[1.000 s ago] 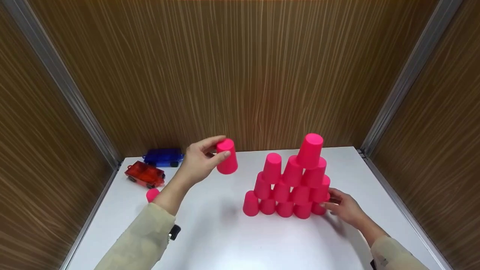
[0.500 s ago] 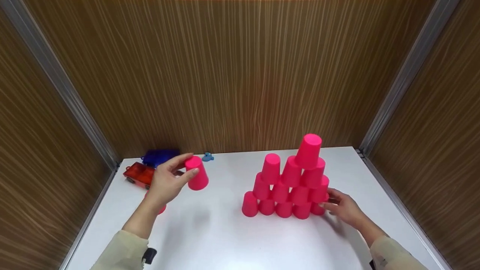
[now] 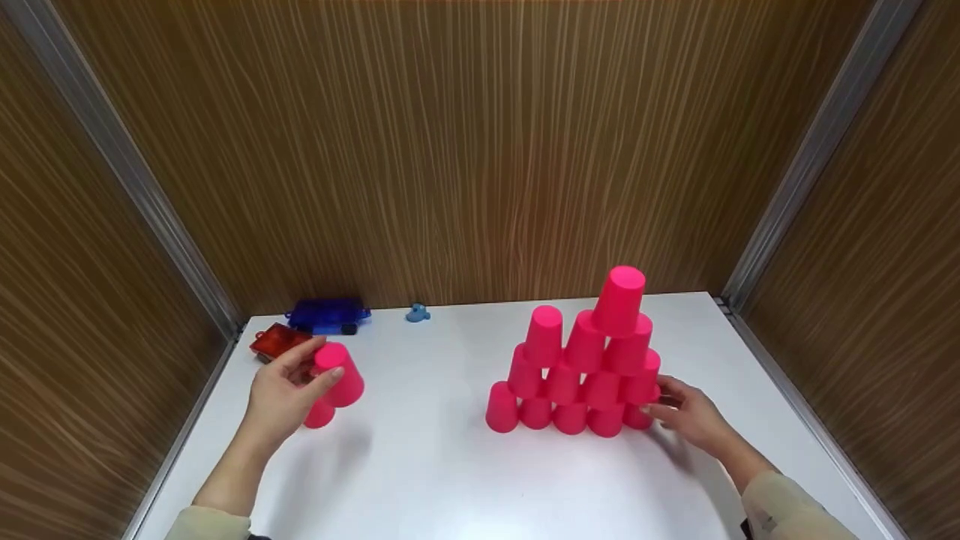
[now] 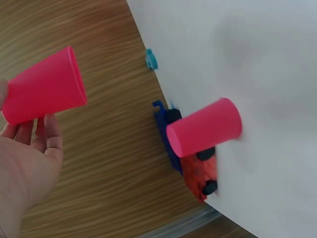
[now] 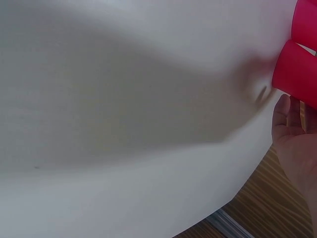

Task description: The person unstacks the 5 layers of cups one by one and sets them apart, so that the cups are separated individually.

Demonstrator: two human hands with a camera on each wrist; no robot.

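Observation:
My left hand (image 3: 276,397) pinches an upside-down pink cup (image 3: 341,379) between thumb and fingers, raised above the table at the left. Behind and below it in the head view, a second pink cup (image 3: 319,414) is partly covered; the left wrist view shows that cup (image 4: 205,127) standing on the table, apart from the held cup (image 4: 47,88). A stepped stack of upside-down pink cups (image 3: 564,384) stands right of centre, with one cup (image 3: 620,301) at its top. At the stack's lower right end, my right hand (image 3: 694,420) rests its fingers by the bottom cup (image 5: 299,74).
A clear red toy car (image 3: 277,341) and a clear blue toy car (image 3: 324,313) stand at the back left of the white table (image 3: 450,480). Beside them towards the middle is a small light-blue toy (image 3: 418,313). Wood-patterned walls (image 3: 480,150) enclose the back and sides.
My left hand has carried its cup leftward and nearer, from beside the stack to the left side, uncovering the small light-blue toy. My right hand and the stack have stayed in place.

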